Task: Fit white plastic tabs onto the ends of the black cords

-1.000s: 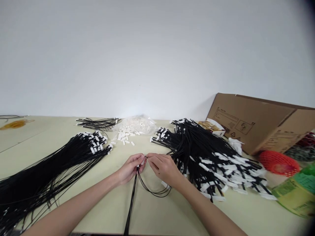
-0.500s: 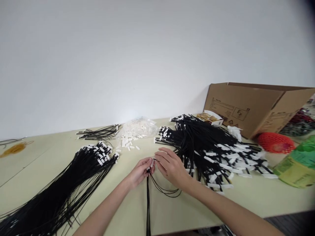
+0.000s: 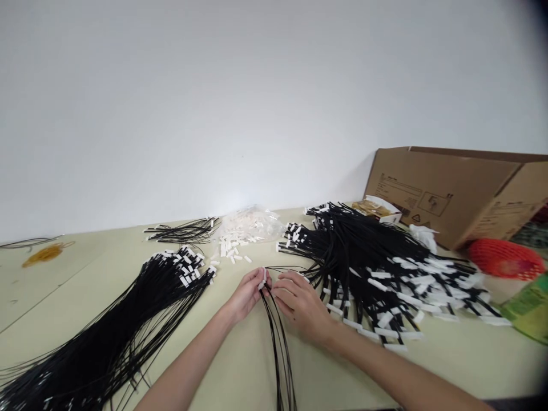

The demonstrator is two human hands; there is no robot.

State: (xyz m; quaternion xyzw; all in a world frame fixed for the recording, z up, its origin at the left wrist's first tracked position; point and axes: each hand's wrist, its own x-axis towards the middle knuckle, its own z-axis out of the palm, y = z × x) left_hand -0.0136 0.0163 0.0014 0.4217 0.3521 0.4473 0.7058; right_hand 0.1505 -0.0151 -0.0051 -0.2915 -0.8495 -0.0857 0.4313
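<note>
My left hand (image 3: 247, 293) and my right hand (image 3: 298, 300) meet at the middle of the table, fingers pinched together. Between them they grip a small white clip (image 3: 262, 281) on the ends of a few thin black cords (image 3: 280, 348). Those cords run from the pinch down toward me and off the bottom edge. A large heap of black cords with white clips (image 3: 377, 271) lies just right of my right hand. Another long bundle of black cords (image 3: 115, 331) fans out at my left.
A clear bag spilling loose white clips (image 3: 244, 228) lies behind my hands, with a small cord bundle (image 3: 184, 231) to its left. A tilted cardboard box (image 3: 454, 191), an orange net (image 3: 505, 258) and a green packet (image 3: 531, 305) stand at the right. Yellow rubber bands (image 3: 45, 253) lie far left.
The slack loop of cord by my right wrist has been pulled straight, so the cords now run toward me. Both hands stayed pinched together; the view shifted slightly.
</note>
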